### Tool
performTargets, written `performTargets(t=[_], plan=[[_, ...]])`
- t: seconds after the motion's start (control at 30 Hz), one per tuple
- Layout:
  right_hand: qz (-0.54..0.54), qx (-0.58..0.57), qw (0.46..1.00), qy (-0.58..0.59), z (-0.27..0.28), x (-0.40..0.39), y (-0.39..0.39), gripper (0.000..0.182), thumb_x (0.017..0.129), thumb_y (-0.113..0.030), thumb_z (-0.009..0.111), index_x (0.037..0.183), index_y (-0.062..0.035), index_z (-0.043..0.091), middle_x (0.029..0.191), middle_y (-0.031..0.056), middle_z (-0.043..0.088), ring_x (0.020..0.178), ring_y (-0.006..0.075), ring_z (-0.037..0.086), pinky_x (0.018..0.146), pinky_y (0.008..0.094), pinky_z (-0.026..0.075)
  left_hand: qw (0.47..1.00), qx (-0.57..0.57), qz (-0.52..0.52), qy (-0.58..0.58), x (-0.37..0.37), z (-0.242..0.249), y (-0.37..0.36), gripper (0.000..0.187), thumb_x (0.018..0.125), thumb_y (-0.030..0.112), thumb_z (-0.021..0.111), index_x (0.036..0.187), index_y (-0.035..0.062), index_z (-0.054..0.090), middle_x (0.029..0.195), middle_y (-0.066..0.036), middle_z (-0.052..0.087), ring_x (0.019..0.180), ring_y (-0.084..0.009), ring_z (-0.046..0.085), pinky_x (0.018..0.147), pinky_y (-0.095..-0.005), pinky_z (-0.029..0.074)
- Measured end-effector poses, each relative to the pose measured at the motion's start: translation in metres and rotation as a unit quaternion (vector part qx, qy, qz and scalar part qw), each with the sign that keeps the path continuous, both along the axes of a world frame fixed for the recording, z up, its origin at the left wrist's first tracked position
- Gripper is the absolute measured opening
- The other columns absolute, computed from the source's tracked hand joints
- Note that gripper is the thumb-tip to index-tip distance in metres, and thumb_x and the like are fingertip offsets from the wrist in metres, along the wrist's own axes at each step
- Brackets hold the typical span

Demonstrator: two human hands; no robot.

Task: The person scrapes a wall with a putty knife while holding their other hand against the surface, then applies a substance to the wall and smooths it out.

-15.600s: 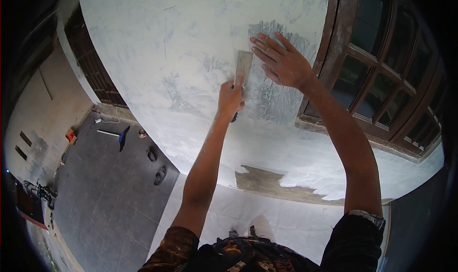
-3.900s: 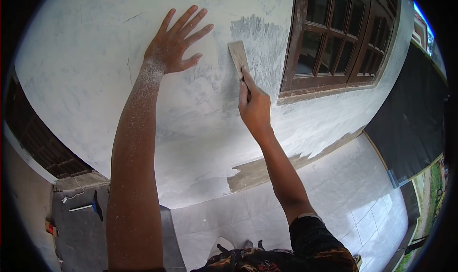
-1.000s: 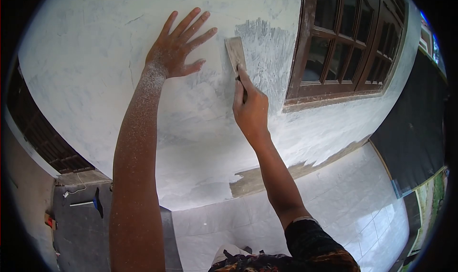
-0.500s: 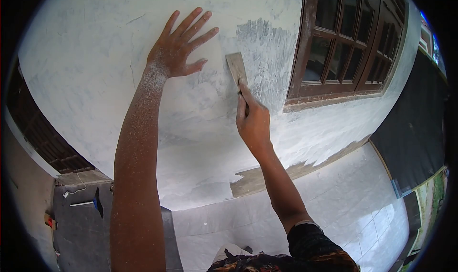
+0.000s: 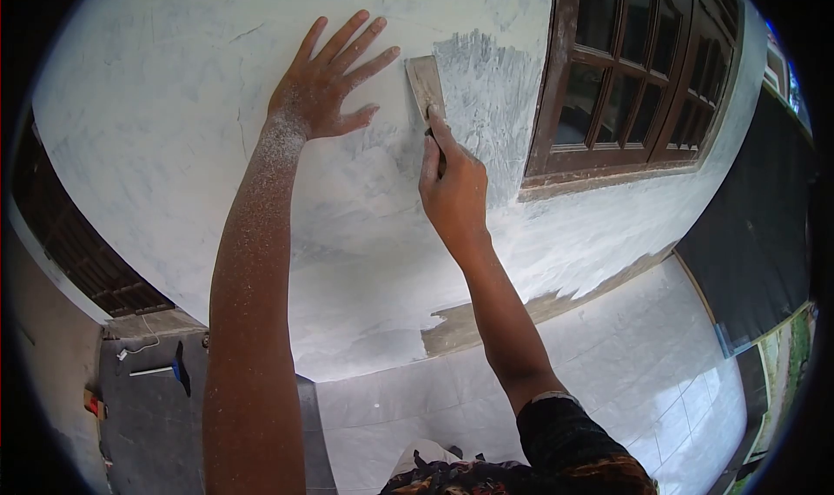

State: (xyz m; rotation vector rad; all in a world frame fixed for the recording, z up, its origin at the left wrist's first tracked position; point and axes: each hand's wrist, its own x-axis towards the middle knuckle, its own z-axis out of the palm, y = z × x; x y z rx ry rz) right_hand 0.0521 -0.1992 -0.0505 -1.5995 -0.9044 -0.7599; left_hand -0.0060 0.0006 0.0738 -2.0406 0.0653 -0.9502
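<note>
My left hand lies flat against the white wall, its fingers spread, with pale dust over the wrist. To its right, my right hand grips a putty knife, the index finger stretched along the blade. That wide, pale-stained blade points up and touches or nearly touches the wall, just past my left fingertips. Beside the blade is a grey, streaky patch where the white coating is thin. My fingers cover most of the handle.
A brown wooden window is set in the wall at right. Along the wall's foot runs a bare grey strip above light sheeting on the floor. A squeegee-like tool lies lower left. A dark panel stands at right.
My right hand has moved up and slightly left along the wall with the putty knife, bringing the blade level with my left fingers. My left hand stays in place.
</note>
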Motion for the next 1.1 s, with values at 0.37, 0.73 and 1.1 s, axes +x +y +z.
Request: performTargets(t=[0.37, 0.73, 1.1], plan=[[-0.003, -0.015, 0.999, 0.028, 0.007, -0.003, 0.002, 0.043, 0.095, -0.009, 0.056, 0.138, -0.008, 0.054, 0.069, 0.0213, 0.061, 0.061, 0.0357, 0.063, 0.057, 0.0443, 0.05, 1.0, 0.004, -0.007, -0.001, -0.001, 0.0, -0.002, 0.092, 0.077, 0.066, 0.066, 0.153, 0.0345, 0.026, 0.163, -0.001, 0.017, 0.151, -0.0217, 0.012, 0.122, -0.0548, 0.005], [-0.011, -0.012, 1.0, -0.012, -0.002, -0.003, 0.004, 0.042, 0.095, -0.009, 0.055, 0.136, -0.005, 0.055, 0.068, 0.0207, 0.06, 0.061, 0.0348, 0.062, 0.057, 0.0435, 0.048, 1.0, -0.015, -0.005, -0.003, -0.002, 0.0, -0.003, 0.094, 0.076, 0.064, 0.068, 0.153, 0.0346, 0.024, 0.163, 0.001, 0.017, 0.151, -0.0186, 0.012, 0.123, -0.0531, 0.006], [0.013, -0.011, 1.0, 0.022, -0.017, -0.009, 0.002, 0.043, 0.095, -0.009, 0.056, 0.137, -0.0057, 0.054, 0.067, 0.0197, 0.059, 0.06, 0.0337, 0.061, 0.058, 0.0429, 0.048, 1.0, -0.006, -0.016, -0.007, -0.001, 0.0, 0.0, 0.093, 0.075, 0.063, 0.069, 0.153, 0.0349, 0.026, 0.163, 0.0, 0.019, 0.151, -0.0197, 0.013, 0.123, -0.0539, 0.007]])
